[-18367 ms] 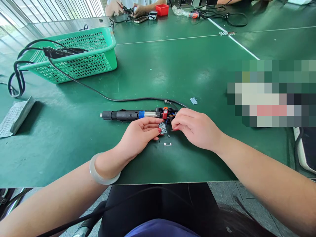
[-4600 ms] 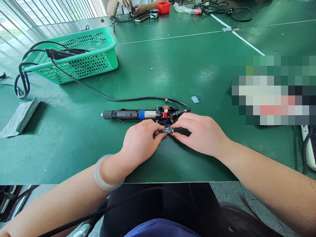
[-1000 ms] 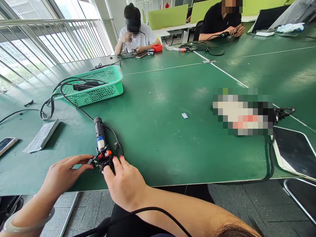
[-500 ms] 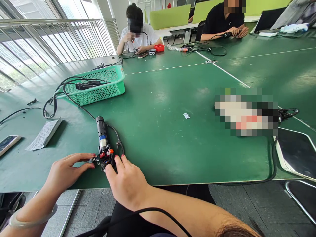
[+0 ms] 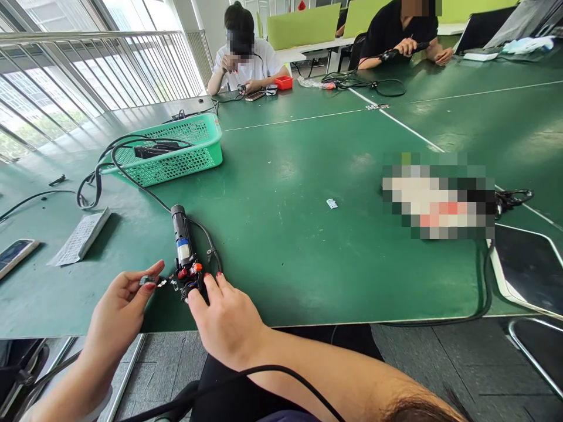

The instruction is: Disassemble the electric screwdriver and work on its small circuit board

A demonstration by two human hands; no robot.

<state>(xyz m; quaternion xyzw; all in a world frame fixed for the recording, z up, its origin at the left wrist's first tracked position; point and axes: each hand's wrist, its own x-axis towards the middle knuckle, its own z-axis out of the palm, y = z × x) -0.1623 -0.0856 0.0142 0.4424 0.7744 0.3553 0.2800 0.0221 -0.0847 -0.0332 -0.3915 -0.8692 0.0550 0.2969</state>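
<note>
Two bare hands at the lower left of the frame, with a corded electric screwdriver [image 5: 181,231] on the worktop [image 5: 281,275] left of centre, its black end toward the top and its wired interior exposed at the lower end. Left hand [image 5: 121,302]: thumb and fingers pinch a small grey part [image 5: 147,280], just beside the exposed section. Right hand [image 5: 231,325]: fingers close around the screwdriver's lower end. A black cable [image 5: 206,235] curves along the tool's right side. Upper left: green perforated basket [image 5: 211,155]. Middle left: folded paper [image 5: 81,234]. Right of centre: small pale plastic piece [image 5: 332,203], lying flat, well apart from both hands.
</note>
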